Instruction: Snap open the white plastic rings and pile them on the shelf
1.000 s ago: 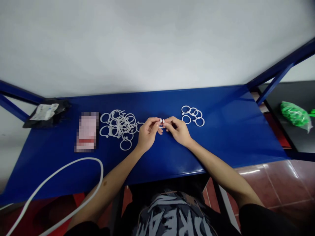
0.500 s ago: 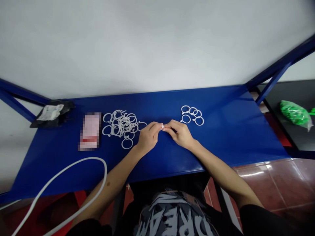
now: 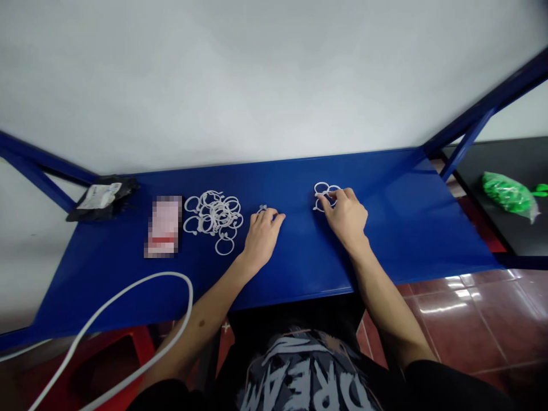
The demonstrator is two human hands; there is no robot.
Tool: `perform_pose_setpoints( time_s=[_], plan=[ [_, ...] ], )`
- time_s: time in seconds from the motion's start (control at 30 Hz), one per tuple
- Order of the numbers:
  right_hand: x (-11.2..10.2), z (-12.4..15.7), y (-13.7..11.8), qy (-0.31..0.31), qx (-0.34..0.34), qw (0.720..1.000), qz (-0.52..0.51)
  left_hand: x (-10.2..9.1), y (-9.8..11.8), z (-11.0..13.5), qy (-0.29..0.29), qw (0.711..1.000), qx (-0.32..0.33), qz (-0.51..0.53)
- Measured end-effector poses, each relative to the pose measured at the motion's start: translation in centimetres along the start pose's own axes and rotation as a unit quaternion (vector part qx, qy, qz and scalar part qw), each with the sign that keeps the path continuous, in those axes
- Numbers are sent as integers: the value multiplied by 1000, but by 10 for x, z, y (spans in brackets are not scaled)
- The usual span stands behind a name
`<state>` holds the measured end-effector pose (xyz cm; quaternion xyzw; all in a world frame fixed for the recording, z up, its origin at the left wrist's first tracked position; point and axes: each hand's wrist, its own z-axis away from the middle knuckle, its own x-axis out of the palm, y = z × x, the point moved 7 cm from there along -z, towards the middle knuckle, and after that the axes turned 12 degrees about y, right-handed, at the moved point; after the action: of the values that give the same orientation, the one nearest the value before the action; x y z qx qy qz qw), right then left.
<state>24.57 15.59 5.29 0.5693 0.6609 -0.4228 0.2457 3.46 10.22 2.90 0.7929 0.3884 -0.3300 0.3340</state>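
A pile of several white plastic rings [image 3: 214, 217] lies left of centre on the blue table [image 3: 402, 228]. My left hand [image 3: 262, 235] rests just right of that pile, its fingers curled together over a single white ring [image 3: 262, 209], of which only a bit shows at the fingertips. A smaller group of white rings [image 3: 322, 189] lies further right. My right hand [image 3: 347, 216] is on this group, with thumb and fingers pinched on one ring at its near edge and covering part of the group.
A pink-and-red packet [image 3: 163, 226] lies left of the pile, and a black bag with a white label [image 3: 103, 198] sits at the far left corner. A white cable [image 3: 128, 297] loops over the front left edge. A green bag [image 3: 507, 194] is on the black surface at right.
My hands were together at mid-table, pinching one ring between them. They have parted: the right hand carried the ring to the right-hand group, and the left hand moved toward the pile.
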Motion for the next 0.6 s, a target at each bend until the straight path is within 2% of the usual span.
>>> perform_pose_setpoints(
  time_s=[0.07, 0.13, 0.2, 0.3, 0.4, 0.47, 0.53, 0.6],
  plan=[
    [-4, 0, -3, 17, 5, 999, -36, 1, 7, -1, 3, 999, 21, 28],
    [-5, 2, -13, 11, -19, 993, -115, 0, 12, -2, 16, 998, 35, 57],
    [-1, 8, -29, -30, -51, 975, -213, -4, 16, -4, 36, 995, 42, 82],
    [9, 26, -51, -123, -65, 930, -339, -14, 19, -6, 76, 990, 45, 105],
    [19, 43, -66, -199, -28, 881, -428, -23, 22, -7, 114, 985, 58, 117],
    [25, 50, -69, -226, 13, 852, -471, -26, 24, -7, 129, 981, 75, 123],
    [29, 52, -68, -234, 42, 835, -496, -27, 27, -6, 136, 978, 92, 129],
    [31, 50, -66, -230, 52, 833, -501, -27, 29, -5, 142, 976, 102, 131]
  ],
)
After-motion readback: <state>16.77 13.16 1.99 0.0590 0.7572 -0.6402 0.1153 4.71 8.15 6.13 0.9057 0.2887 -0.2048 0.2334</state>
